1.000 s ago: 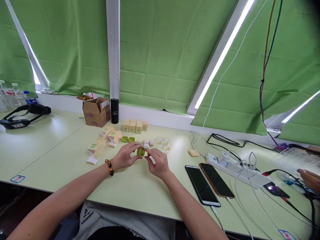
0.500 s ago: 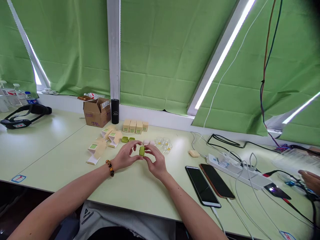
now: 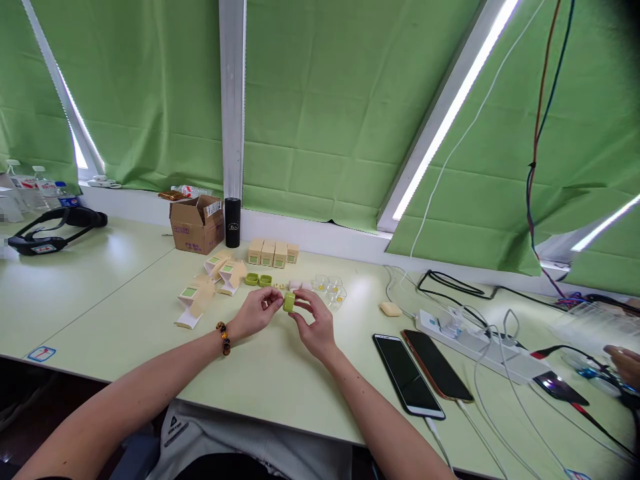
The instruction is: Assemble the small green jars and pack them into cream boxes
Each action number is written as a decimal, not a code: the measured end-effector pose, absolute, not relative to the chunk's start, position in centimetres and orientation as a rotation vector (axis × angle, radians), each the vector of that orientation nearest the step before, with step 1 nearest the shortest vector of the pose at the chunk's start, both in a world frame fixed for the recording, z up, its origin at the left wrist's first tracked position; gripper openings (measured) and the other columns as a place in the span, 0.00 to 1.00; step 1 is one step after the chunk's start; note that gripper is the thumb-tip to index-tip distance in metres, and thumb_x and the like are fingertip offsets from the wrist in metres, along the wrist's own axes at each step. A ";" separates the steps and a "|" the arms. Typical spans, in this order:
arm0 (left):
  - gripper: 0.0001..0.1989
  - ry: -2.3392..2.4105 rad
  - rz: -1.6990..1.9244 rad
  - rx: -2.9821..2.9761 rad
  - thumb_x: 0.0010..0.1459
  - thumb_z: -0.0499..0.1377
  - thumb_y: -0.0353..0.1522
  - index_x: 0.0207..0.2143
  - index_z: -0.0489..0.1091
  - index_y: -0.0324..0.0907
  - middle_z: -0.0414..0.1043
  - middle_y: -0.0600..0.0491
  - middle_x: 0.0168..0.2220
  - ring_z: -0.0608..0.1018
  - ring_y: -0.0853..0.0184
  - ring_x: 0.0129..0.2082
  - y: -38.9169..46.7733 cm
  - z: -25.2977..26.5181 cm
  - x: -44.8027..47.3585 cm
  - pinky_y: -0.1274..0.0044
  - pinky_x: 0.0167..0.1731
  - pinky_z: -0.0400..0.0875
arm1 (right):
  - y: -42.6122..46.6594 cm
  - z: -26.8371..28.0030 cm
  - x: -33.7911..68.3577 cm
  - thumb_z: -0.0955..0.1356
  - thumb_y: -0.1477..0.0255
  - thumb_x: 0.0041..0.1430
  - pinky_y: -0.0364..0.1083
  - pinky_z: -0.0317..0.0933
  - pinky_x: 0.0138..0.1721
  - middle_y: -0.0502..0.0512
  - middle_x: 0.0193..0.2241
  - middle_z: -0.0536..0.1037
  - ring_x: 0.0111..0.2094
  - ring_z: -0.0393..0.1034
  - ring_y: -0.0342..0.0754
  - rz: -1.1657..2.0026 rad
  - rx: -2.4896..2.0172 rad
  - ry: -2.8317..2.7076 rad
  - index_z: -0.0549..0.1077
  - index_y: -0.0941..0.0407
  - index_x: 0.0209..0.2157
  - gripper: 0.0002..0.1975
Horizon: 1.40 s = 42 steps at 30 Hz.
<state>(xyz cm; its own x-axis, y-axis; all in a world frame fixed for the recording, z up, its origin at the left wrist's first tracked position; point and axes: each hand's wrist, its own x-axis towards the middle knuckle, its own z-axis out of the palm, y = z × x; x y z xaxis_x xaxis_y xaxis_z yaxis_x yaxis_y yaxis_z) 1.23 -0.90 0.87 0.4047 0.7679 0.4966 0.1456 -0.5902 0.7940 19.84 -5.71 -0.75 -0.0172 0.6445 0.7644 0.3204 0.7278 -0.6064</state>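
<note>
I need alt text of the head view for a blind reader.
A person's right hand holds a small green container over a table, the left hand close beside it. Behind stand small boxes, a brown carton and a black tumbler; two phones lie at right.

Two phones (image 3: 409,375) (both dark-screened) lie side by side near a power strip (image 3: 467,343).

Saw olive green on the small case (image 3: 289,303) and trays (image 3: 265,283), tan with green squares on the cartons (image 3: 267,255), amber and black on the bracelet (image 3: 223,338), pale green across the worktop (image 3: 280,380), deeper green on the curtains (image 3: 310,113).
</note>
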 end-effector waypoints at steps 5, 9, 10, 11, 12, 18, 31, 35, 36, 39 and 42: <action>0.10 0.765 1.167 1.966 0.65 0.57 0.37 0.34 0.70 0.40 0.71 0.53 0.30 0.70 0.70 0.29 -1.0 0.9 1.4 0.79 0.29 0.64 | -5.5 -1.0 19.9 0.70 0.76 0.61 0.56 0.78 0.51 0.58 0.52 0.75 0.52 0.74 0.54 0.306 -0.796 -1.612 0.72 0.50 0.55 0.21; 0.10 0.766 1.155 1.950 0.65 0.57 0.37 0.34 0.69 0.40 0.69 0.54 0.28 0.69 0.71 0.28 -1.1 0.9 1.6 0.80 0.27 0.63 | -5.4 -1.0 19.9 0.70 0.77 0.60 0.57 0.77 0.51 0.58 0.52 0.75 0.52 0.73 0.54 0.323 -0.803 -1.606 0.72 0.50 0.54 0.21; 0.10 0.769 1.154 1.948 0.65 0.56 0.37 0.34 0.68 0.40 0.69 0.55 0.28 0.69 0.71 0.27 -1.1 0.9 1.6 0.80 0.27 0.63 | -5.4 -1.0 19.9 0.70 0.77 0.60 0.57 0.77 0.51 0.58 0.51 0.75 0.52 0.73 0.54 0.333 -0.806 -1.600 0.73 0.50 0.54 0.21; 0.10 0.773 1.153 1.946 0.65 0.56 0.36 0.33 0.68 0.40 0.69 0.55 0.28 0.69 0.71 0.27 -1.1 1.0 1.6 0.80 0.27 0.63 | -5.4 -1.0 19.9 0.70 0.77 0.59 0.57 0.77 0.51 0.58 0.51 0.75 0.52 0.74 0.54 0.343 -0.809 -1.592 0.73 0.50 0.54 0.20; 0.09 0.777 1.152 1.945 0.65 0.56 0.36 0.33 0.68 0.40 0.69 0.55 0.28 0.69 0.71 0.27 -1.2 1.0 1.6 0.80 0.27 0.63 | -5.4 -1.0 19.9 0.70 0.77 0.59 0.57 0.77 0.52 0.58 0.51 0.75 0.51 0.74 0.53 0.354 -0.811 -1.585 0.73 0.50 0.53 0.20; 0.09 0.795 1.182 1.942 0.64 0.56 0.36 0.33 0.68 0.40 0.69 0.55 0.28 0.69 0.71 0.27 -1.2 1.1 1.6 0.80 0.27 0.63 | -5.4 -0.8 19.5 0.72 0.76 0.58 0.57 0.76 0.53 0.57 0.50 0.76 0.50 0.75 0.53 0.430 -0.816 -1.527 0.74 0.50 0.51 0.19; 0.11 0.798 1.244 1.879 0.63 0.57 0.39 0.33 0.68 0.40 0.69 0.55 0.27 0.69 0.72 0.26 -0.8 1.1 1.5 0.80 0.27 0.64 | -5.5 -0.6 19.8 0.72 0.74 0.57 0.57 0.76 0.52 0.57 0.49 0.76 0.49 0.75 0.53 0.460 -0.824 -1.484 0.74 0.52 0.51 0.19; 0.13 0.802 1.249 1.854 0.62 0.58 0.41 0.32 0.68 0.40 0.69 0.55 0.27 0.70 0.72 0.26 -0.7 1.2 1.4 0.80 0.27 0.65 | -5.4 -0.6 19.8 0.72 0.74 0.57 0.57 0.77 0.51 0.57 0.49 0.76 0.49 0.76 0.53 0.447 -0.826 -1.477 0.74 0.52 0.50 0.19; 0.13 0.804 1.252 1.849 0.62 0.58 0.41 0.32 0.68 0.40 0.69 0.56 0.27 0.69 0.72 0.26 -0.6 1.2 1.4 0.80 0.27 0.65 | -5.4 -0.6 19.8 0.72 0.74 0.57 0.57 0.77 0.51 0.57 0.49 0.76 0.48 0.76 0.53 0.444 -0.826 -1.478 0.74 0.52 0.50 0.19; 0.12 0.811 1.248 1.830 0.62 0.59 0.40 0.31 0.68 0.40 0.69 0.56 0.27 0.70 0.72 0.25 -0.5 1.2 1.4 0.80 0.27 0.66 | -5.4 -0.5 19.7 0.72 0.75 0.57 0.57 0.77 0.51 0.58 0.49 0.76 0.48 0.76 0.52 0.429 -0.830 -1.483 0.74 0.52 0.51 0.19; 0.12 0.802 1.231 1.832 0.63 0.58 0.39 0.32 0.68 0.40 0.68 0.56 0.26 0.70 0.72 0.25 -0.3 1.1 1.3 0.79 0.27 0.67 | -5.6 -0.3 19.8 0.72 0.75 0.58 0.57 0.77 0.51 0.58 0.50 0.75 0.48 0.75 0.52 0.408 -0.847 -1.506 0.73 0.52 0.52 0.19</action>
<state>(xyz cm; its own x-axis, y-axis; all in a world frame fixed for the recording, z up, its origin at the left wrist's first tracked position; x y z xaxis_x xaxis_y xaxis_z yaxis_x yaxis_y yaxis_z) 1.27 -0.32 1.09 0.3342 0.8268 0.4524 0.0800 -0.5031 0.8605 19.77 -5.58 -0.29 0.0706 0.7118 0.6989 0.2617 0.6628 -0.7015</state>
